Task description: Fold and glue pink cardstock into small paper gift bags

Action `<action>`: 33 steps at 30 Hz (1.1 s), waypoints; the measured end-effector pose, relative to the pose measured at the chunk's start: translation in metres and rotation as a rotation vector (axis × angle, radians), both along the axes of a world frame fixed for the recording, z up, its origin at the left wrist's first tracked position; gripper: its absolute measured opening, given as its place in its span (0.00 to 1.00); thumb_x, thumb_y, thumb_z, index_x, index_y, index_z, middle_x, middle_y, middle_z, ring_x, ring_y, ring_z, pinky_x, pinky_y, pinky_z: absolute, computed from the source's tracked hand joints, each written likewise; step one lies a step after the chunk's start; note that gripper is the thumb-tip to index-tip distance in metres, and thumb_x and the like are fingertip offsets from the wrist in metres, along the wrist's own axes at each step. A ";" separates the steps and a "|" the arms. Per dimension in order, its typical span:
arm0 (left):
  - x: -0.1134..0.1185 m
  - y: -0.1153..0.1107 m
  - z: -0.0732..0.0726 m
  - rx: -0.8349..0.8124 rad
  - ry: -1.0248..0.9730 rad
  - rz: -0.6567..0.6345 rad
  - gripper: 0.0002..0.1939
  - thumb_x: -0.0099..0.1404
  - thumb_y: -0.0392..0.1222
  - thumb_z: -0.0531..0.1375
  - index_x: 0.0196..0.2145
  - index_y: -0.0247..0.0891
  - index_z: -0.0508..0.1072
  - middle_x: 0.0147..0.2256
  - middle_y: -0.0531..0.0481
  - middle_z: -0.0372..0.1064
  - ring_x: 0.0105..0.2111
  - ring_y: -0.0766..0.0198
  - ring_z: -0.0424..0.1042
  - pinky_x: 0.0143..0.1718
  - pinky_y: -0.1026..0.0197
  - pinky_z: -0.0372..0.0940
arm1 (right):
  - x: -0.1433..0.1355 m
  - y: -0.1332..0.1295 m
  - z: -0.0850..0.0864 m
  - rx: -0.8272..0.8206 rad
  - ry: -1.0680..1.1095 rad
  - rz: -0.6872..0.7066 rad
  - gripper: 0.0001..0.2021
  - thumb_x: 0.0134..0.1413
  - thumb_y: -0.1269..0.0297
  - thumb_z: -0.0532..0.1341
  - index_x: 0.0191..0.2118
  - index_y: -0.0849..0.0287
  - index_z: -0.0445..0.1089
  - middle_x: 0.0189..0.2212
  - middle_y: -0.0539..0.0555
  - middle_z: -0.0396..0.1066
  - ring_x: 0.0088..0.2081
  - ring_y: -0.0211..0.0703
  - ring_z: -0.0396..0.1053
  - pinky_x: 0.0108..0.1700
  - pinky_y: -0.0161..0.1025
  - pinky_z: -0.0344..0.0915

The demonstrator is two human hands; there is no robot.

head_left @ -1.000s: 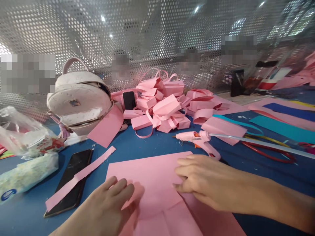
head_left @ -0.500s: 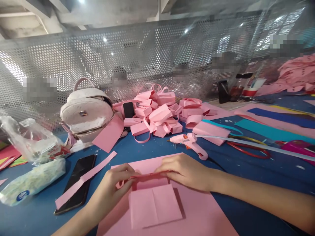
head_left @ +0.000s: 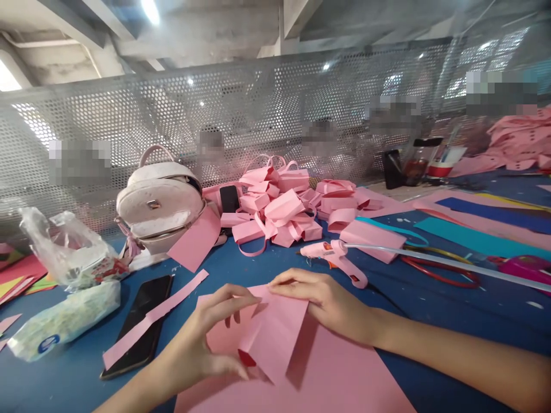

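Observation:
A small folded pink paper bag (head_left: 282,330) stands tilted above a large pink sheet (head_left: 344,381). My right hand (head_left: 327,301) pinches its upper edge, thumb beneath and fingers on top. Around its left side, my left hand (head_left: 206,332) is spread wide, with the thumb well apart from the fingers. The left fingertips are close to the bag's top; whether they touch it I cannot tell. A darker red opening shows at the bag's lower left corner.
Behind my hands lie a pink glue gun (head_left: 333,255) and a heap of pink paper bags (head_left: 284,203). To the left are a phone (head_left: 142,321) with a paper strip (head_left: 172,304) across it, a tissue pack (head_left: 69,321) and a white backpack (head_left: 161,198).
The paper bag has been tipped up and turned from lying nearly flat. My left hand has let go of its edge and spread its fingers; my right hand still grips it.

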State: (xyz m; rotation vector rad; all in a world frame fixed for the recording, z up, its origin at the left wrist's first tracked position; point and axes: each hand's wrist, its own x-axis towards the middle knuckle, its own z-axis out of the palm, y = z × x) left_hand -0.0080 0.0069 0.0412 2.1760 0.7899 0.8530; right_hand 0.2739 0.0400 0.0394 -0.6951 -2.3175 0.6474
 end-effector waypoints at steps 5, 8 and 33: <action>-0.001 0.005 -0.009 -0.107 0.064 -0.036 0.40 0.55 0.60 0.70 0.63 0.57 0.65 0.61 0.43 0.59 0.60 0.49 0.62 0.58 0.49 0.63 | -0.001 0.003 -0.007 -0.028 -0.071 0.096 0.40 0.51 0.88 0.47 0.65 0.47 0.64 0.62 0.53 0.66 0.62 0.42 0.64 0.63 0.45 0.61; 0.000 0.004 -0.016 -0.149 0.034 0.006 0.44 0.54 0.54 0.73 0.65 0.59 0.61 0.64 0.45 0.55 0.65 0.46 0.56 0.62 0.47 0.60 | -0.001 0.003 -0.007 -0.076 -0.104 0.124 0.36 0.57 0.86 0.46 0.66 0.48 0.62 0.66 0.53 0.61 0.65 0.42 0.60 0.65 0.47 0.58; 0.020 -0.012 -0.027 -0.455 0.040 0.095 0.74 0.47 0.40 0.75 0.70 0.51 0.21 0.73 0.42 0.27 0.72 0.43 0.31 0.68 0.37 0.44 | -0.015 -0.018 -0.014 -0.034 -0.073 0.333 0.25 0.67 0.59 0.60 0.66 0.57 0.63 0.73 0.60 0.37 0.73 0.53 0.36 0.71 0.54 0.41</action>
